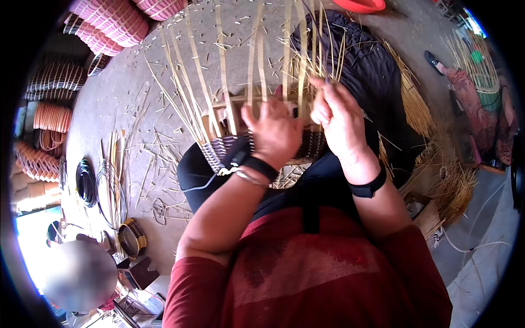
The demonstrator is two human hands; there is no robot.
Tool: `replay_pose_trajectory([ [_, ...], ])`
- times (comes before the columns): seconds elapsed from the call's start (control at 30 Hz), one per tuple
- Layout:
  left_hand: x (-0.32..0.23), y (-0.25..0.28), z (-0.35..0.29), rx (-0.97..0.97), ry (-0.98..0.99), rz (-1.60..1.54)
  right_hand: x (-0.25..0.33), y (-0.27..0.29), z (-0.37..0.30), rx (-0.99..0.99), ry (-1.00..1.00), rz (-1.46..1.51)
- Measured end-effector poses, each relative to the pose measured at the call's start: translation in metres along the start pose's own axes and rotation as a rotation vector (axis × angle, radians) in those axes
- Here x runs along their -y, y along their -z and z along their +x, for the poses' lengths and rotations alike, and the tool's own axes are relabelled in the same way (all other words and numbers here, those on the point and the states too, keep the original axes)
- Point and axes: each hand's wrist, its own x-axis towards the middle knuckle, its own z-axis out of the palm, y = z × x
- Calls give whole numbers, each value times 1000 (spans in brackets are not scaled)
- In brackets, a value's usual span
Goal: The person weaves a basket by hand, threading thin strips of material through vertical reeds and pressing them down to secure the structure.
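stacks of pink woven baskets [106,24] stood at the upper left, with more striped ones down the left edge, and coils of black and grey wire [93,186] lay on the concrete floor [126,93] among scattered cane offcuts. a small finished basket [131,236] sat near a person at the lower left, and another person [470,104] sat at the far right beside a heap of straw-coloured reeds [443,180]. a red basin [361,5] showed at the top edge. the half-woven basket [219,153] rested on the person's lap, its dark and pale woven base toward them and its long upright cane stakes [224,71] fanning away — these stakes crossed in front of both hands and hid part of the rim. the left hand [276,131] lay over the rim with fingers curled around it, gripping the basket between stakes. the right hand [339,117] was raised just beside it, fingers pinched closed on a thin cane strand [320,65] — the 2 hands almost touched. both wrists bore black bands, forearms rising from the lower edge.
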Motion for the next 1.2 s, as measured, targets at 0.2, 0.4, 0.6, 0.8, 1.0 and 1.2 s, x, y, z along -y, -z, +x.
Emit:
replay_pose_trajectory([
  [0.2,114,26,-31,96,399,-702,18,-24,-4,176,23,-200],
  [0.4,54,38,-20,-308,202,-376,4,2,0,6,-193,18],
  [0.6,4,61,-45,22,46,-310,17,-13,46,94,34,-694],
  [0.8,-2,63,-43,33,50,-296,-25,-24,95,12,371,-1398],
  [1.0,-3,71,-28,84,138,-351,15,64,-10,-89,-42,-118],
  [1.2,-32,57,-12,132,-145,-266,2,74,5,-276,34,-178],
])
